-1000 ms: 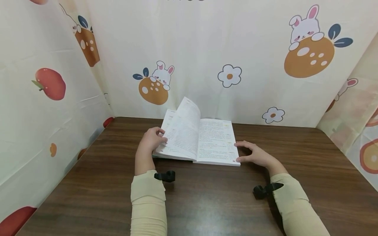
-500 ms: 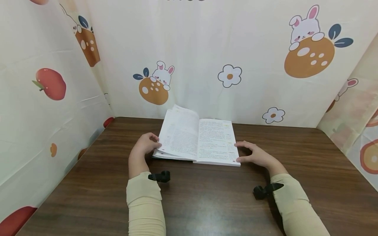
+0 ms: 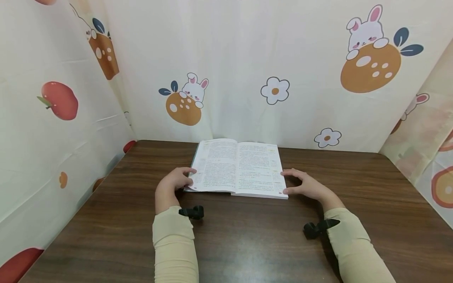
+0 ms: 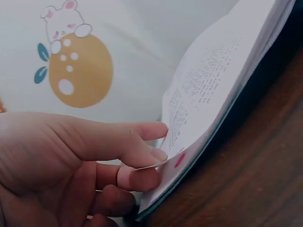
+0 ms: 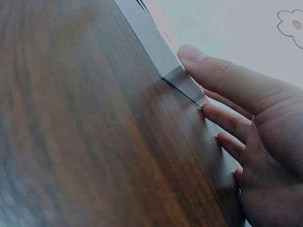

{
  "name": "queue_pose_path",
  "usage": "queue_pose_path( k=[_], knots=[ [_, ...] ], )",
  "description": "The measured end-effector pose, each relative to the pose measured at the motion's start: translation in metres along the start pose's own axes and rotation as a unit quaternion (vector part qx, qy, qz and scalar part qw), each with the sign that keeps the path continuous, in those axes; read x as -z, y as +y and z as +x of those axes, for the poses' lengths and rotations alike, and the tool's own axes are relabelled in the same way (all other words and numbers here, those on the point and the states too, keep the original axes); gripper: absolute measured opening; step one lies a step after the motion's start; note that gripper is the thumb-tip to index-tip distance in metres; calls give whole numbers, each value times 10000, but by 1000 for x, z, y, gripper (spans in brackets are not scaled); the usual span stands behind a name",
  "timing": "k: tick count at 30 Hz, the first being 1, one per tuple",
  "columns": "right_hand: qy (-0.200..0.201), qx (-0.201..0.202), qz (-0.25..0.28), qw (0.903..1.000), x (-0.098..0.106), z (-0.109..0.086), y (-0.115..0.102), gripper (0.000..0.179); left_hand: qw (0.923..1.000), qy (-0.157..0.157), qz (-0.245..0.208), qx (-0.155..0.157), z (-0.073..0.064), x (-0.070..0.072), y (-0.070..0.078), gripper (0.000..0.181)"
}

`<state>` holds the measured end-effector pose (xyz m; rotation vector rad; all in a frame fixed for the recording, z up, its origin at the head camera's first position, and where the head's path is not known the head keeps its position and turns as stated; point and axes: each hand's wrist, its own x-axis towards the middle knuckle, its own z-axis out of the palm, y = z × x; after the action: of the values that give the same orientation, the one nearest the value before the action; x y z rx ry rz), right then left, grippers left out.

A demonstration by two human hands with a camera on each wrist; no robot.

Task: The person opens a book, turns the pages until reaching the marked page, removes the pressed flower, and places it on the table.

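Observation:
An open book lies on the brown table against the back curtain, with printed text on both pages. At its lower left corner, my left hand pinches a page. In the left wrist view the page's thin edge sits between thumb and a finger, while another fingertip touches the sheet. My right hand grips the book's right edge. The right wrist view shows its thumb on top of the page block and other fingers against the side near the cover. Some right fingertips are hidden.
The wooden table extends in front of the book and to both sides. Pale curtains printed with rabbits, fruit and flowers enclose the back, left and right. Black wrist cameras are strapped over both sleeves.
A raised left-hand page has come down flat onto the left side. My left hand shifted left along with it, then settled at the page's lower corner. The right hand stayed still.

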<state>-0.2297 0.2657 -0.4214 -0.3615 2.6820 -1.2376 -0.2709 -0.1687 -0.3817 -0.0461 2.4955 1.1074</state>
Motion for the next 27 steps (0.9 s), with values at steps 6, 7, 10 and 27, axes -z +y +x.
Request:
queue_pose_path(
  k=[6,7,10,27],
  knots=[
    [1,4,-20,10000,0,0,-1,70,9991,68,410,-97,2,-5,7,47],
    [2,-2,-27,10000,1,0,-1,70,9983,101,540,-180,2,-7,11,47],
    [4,-10,-32,10000,1,0,0,70,9930,274,939,-668,4,-15,29,47],
    [-4,148,-48,9999,0,-1,-3,67,9402,-185,2893,-1786,4,-83,98,49]
  ],
)
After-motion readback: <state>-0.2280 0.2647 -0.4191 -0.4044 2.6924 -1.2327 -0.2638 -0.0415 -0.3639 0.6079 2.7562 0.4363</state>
